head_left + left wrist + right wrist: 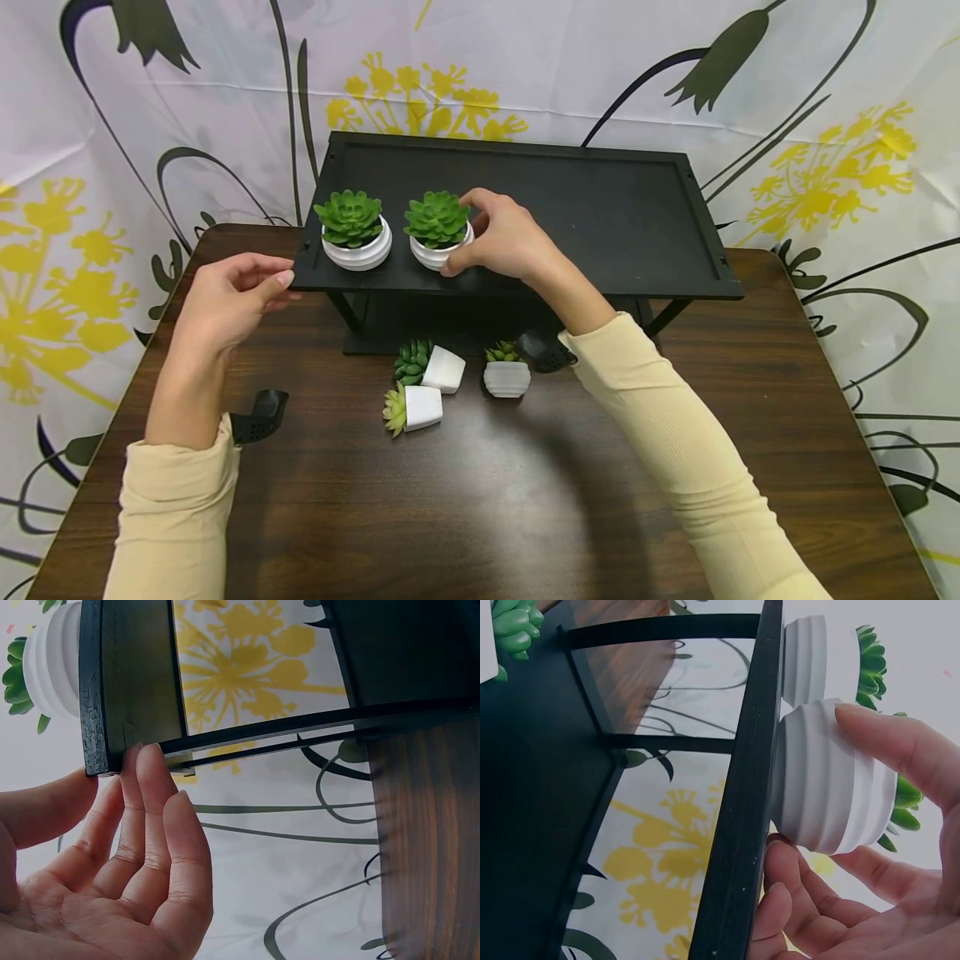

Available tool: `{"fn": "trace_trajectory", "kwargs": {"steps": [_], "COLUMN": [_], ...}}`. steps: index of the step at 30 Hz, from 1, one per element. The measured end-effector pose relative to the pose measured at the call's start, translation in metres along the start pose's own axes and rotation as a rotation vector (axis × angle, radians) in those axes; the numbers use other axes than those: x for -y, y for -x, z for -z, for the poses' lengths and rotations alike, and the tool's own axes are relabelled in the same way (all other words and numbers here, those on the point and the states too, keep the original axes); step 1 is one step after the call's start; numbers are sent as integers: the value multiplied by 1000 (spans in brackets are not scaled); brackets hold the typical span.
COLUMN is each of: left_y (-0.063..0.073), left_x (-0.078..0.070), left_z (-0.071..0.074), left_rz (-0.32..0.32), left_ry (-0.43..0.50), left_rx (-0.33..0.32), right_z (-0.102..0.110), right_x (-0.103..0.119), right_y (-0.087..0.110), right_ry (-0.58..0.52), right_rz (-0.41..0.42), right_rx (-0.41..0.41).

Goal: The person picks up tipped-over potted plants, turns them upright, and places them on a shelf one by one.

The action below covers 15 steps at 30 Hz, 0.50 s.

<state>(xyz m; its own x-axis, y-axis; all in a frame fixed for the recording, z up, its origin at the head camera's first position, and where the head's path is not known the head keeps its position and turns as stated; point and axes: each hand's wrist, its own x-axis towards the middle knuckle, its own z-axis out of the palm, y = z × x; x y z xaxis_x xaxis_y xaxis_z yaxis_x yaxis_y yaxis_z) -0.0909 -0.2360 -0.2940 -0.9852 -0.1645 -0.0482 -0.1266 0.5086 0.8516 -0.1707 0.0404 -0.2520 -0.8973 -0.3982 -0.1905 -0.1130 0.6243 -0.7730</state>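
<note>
On the top board of a black shelf (570, 225) stand two white ribbed pots with green succulents. My right hand (513, 237) grips the right-hand potted succulent (438, 229), thumb on its near side and fingers behind; in the right wrist view the pot's base (817, 780) sits right at the board. The left-hand potted succulent (356, 232) stands upright near the shelf's left end. My left hand (232, 296) pinches the shelf's front left corner, thumb above and fingertips (154, 757) underneath, as the left wrist view shows.
On the brown wooden table (450, 517), in front of the shelf, two small white-potted succulents (424, 408) (444, 370) lie on their sides. A grey-potted succulent (507, 377) stands upright beside them. A flower-patterned cloth (555, 67) hangs behind.
</note>
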Motion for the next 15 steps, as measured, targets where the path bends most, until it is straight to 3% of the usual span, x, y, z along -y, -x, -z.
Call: {"fn": "trace_trajectory", "kwargs": {"steps": [15], "left_y": [0], "left_x": [0], "left_z": [0], "left_rz": [-4], "left_ry": [7], "left_rx": [5], "right_z": [-3], "right_x": [2], "right_y": [1], "right_ry": [32], "right_rz": [6], "right_rx": [36]}}
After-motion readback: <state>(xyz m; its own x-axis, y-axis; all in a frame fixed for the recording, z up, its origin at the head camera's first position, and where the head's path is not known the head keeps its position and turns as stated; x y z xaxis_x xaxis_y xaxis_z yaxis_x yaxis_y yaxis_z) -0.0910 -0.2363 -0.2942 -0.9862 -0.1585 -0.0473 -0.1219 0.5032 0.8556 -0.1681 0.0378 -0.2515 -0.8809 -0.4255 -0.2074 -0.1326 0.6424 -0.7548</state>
